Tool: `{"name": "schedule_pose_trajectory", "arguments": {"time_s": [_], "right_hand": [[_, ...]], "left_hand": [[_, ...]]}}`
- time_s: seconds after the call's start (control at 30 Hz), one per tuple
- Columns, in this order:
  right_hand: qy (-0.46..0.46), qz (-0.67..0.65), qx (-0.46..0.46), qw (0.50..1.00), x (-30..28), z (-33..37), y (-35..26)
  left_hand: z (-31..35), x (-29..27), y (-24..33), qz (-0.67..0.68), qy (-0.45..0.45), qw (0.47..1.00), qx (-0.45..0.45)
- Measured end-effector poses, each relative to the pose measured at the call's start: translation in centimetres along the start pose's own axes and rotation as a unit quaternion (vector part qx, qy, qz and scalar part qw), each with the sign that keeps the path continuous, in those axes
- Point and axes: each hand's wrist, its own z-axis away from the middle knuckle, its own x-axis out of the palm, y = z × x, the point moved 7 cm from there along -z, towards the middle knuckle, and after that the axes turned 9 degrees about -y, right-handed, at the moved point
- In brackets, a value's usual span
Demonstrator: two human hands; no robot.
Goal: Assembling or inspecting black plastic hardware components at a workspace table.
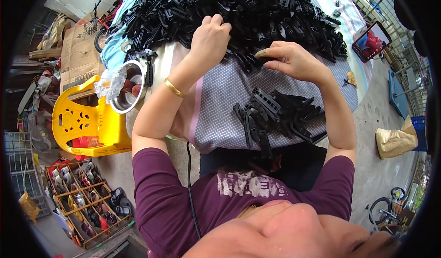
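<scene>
A large heap of black plastic parts (170, 17) covers the far half of the cloth-covered table. At the heap's near edge, my left hand (211, 39) is closed, its fingers curled down, and what they hold is hidden. To its right, my right hand (294, 58) pinches thumb against fingers on a small black plastic part (265, 61), mostly covered by the fingers. A smaller pile of black plastic parts (266, 104) lies on the dotted cloth (216, 106) close to my body, between my forearms.
A metal bowl (120, 106) with a clear plastic bag and reddish round things stands left, by a yellow chair (76, 115). A phone (372, 42) is propped up at the table's right edge. A black cable (189, 189) hangs beside my left arm.
</scene>
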Motion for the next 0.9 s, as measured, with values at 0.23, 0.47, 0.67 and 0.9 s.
{"name": "schedule_pose_trajectory", "arguments": {"time_s": [0.23,0.47,0.67,0.9], "right_hand": [[0.101,0.030,-0.059,0.993,-0.9,-0.1,-0.4],[0.196,0.001,-0.107,0.975,-2.2,0.4,-0.8],[0.217,0.109,-0.154,0.958,-2.0,0.5,-2.3],[0.232,0.196,-0.117,0.945,-1.6,0.6,-2.9]], "left_hand": [[-1.2,0.4,0.8,-0.098,-0.001,0.995,0.016],[-0.4,-2.5,0.2,0.253,0.088,0.963,0.010],[-0.1,0.7,0.7,0.575,-0.107,0.804,-0.106],[0.6,1.8,1.6,0.654,-0.174,0.718,-0.162]]}}
